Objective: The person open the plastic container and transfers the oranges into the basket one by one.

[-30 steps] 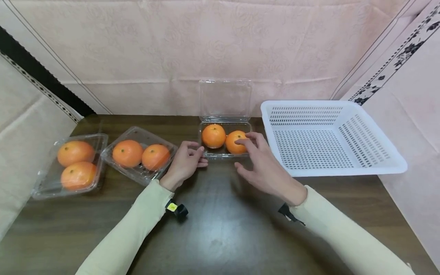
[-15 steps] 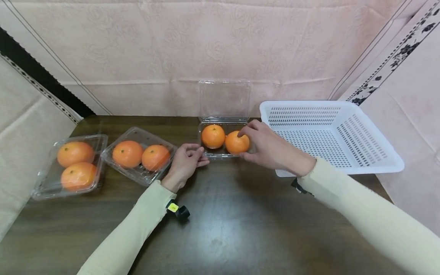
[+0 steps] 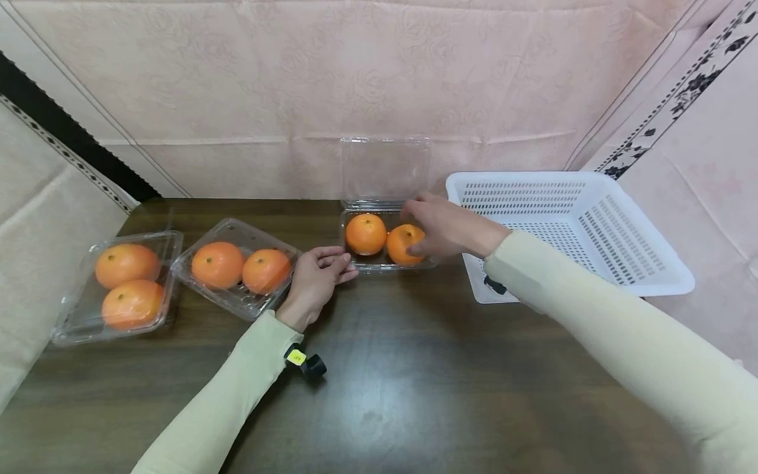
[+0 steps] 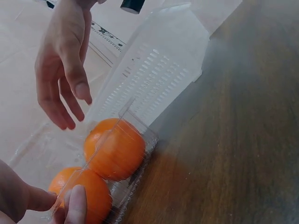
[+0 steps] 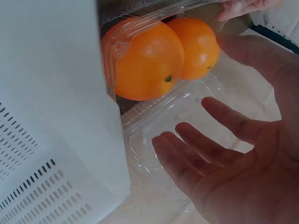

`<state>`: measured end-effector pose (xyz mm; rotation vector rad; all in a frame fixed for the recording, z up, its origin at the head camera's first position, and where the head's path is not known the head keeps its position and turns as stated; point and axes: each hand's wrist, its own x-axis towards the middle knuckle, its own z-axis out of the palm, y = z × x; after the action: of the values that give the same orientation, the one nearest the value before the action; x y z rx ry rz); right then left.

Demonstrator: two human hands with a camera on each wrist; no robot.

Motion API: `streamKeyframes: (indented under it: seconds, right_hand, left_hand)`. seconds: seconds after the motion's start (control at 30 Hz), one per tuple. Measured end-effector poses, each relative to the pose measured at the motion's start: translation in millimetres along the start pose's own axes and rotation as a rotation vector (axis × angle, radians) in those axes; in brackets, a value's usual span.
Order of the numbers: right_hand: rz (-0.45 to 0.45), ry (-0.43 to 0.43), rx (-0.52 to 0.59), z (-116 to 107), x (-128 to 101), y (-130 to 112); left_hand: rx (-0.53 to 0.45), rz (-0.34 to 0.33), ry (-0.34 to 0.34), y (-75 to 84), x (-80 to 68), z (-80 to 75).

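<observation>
An open clear plastic clamshell container stands at the middle back of the table, its lid raised upright. Inside lie two oranges, a left orange and a right orange. My left hand pinches the container's front left rim between thumb and fingers, as the left wrist view shows. Over the right orange hovers my right hand, hiding part of it in the head view. In the right wrist view its fingers are spread and slightly bent, apart from the fruit and holding nothing.
To the right sits a white perforated plastic basket, its left part beneath my right forearm. On the left are a middle clear container and a far-left clear container, each with two oranges. A pink cloth hangs behind the table.
My right hand has moved from beside the right orange up and back toward the lid, its forearm swinging over the basket. The left hand stays at the container's rim.
</observation>
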<state>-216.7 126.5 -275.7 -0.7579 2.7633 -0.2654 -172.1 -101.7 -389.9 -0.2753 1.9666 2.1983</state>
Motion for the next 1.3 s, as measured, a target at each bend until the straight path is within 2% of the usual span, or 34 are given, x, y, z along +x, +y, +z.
streamKeyframes:
  seconds: [0.2, 0.33, 0.63, 0.87, 1.0, 1.3]
  right_hand:
    - [0.028, -0.105, -0.063, 2.4, 14.2, -3.4]
    - [0.032, -0.149, -0.067, 4.6, 23.4, 0.4]
    - [0.028, -0.198, -0.034, 1.8, 39.7, 18.0]
    - [-0.035, -0.249, -0.102, 5.6, 44.9, 14.4]
    - [-0.037, -0.273, -0.145, 7.2, 46.8, 11.4]
    - [-0.052, -0.333, -0.131, 7.0, 51.9, 8.8]
  left_hand:
    - [0.013, -0.002, -0.012, 1.1, 0.0, -1.2]
    - [0.019, -0.001, -0.015, 1.5, -0.7, -0.7]
    - [0.044, -0.01, -0.028, 1.0, -0.1, -2.3]
    - [0.046, -0.002, -0.03, 1.8, 0.5, -3.7]
    - [0.058, -0.008, -0.03, 2.1, 0.7, -4.0]
    - [0.058, -0.01, -0.036, 2.7, 0.8, -2.6]
